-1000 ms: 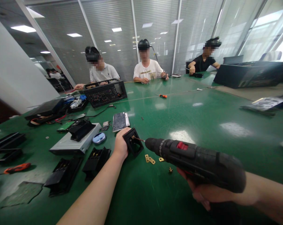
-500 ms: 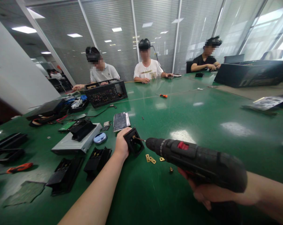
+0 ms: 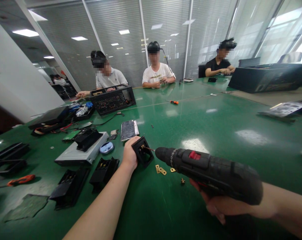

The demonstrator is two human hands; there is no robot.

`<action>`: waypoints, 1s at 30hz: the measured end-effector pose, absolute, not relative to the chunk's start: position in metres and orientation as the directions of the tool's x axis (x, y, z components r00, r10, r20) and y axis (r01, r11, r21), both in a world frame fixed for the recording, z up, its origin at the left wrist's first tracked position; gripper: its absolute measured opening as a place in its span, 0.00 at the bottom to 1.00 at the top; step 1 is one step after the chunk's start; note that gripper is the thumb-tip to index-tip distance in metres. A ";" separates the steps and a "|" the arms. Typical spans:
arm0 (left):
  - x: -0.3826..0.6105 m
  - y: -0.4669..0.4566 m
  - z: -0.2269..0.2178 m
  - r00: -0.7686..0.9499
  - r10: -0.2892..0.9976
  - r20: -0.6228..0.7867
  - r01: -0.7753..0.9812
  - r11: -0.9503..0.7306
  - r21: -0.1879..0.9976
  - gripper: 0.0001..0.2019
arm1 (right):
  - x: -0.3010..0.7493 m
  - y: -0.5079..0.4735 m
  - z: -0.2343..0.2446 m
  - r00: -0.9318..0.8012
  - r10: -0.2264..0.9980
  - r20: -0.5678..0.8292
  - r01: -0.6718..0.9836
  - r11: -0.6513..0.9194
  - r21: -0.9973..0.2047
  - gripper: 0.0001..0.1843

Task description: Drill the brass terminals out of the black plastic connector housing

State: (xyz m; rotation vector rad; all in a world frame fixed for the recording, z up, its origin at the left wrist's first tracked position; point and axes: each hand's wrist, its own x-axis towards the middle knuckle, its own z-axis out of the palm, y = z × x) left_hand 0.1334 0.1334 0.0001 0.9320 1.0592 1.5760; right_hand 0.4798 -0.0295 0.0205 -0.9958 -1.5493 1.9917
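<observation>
My left hand [image 3: 131, 154] grips a small black plastic housing [image 3: 146, 158] with a square opening, tilted toward the drill. Wrapped round the grip of a black cordless drill [image 3: 211, 173] is my right hand [image 3: 221, 203]; the drill body hides part of its fingers. The thin bit [image 3: 149, 148] reaches into the housing and meets a brass-coloured piece [image 3: 142, 146] inside. Below the housing lie several flat brass plates [image 3: 162, 171] with holes. A small brass screw [image 3: 182, 181] stands near the drill's underside.
Two black housings [image 3: 104, 171] [image 3: 69, 188] lie left of my forearm. Behind them are a silver drive [image 3: 78, 155], a round blue object [image 3: 107, 147] and a dark flat panel [image 3: 128, 130]. Orange screwdrivers [image 3: 21, 180] [image 3: 174, 102] and a black case [image 3: 113, 100] are farther off. Three people sit opposite.
My hands, the housing and the drill hold nearly the same position. Across the table, the middle person has brought their hands together in front of the chest.
</observation>
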 end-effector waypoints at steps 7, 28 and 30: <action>0.131 0.135 -0.004 -0.220 0.973 0.073 -0.296 -0.138 0.945 0.18 | 0.476 -0.021 0.010 -0.721 0.623 -0.303 0.106 -0.334 -0.937 0.26; 0.133 0.132 0.001 -0.212 0.976 0.052 -0.318 -0.119 0.940 0.16 | 0.481 -0.029 0.021 -0.667 0.696 -0.266 0.072 -0.294 -0.953 0.30; 0.133 0.132 0.001 -0.204 0.978 0.046 -0.322 -0.112 0.940 0.16 | 0.478 -0.029 0.021 -0.670 0.688 -0.281 0.074 -0.314 -0.946 0.28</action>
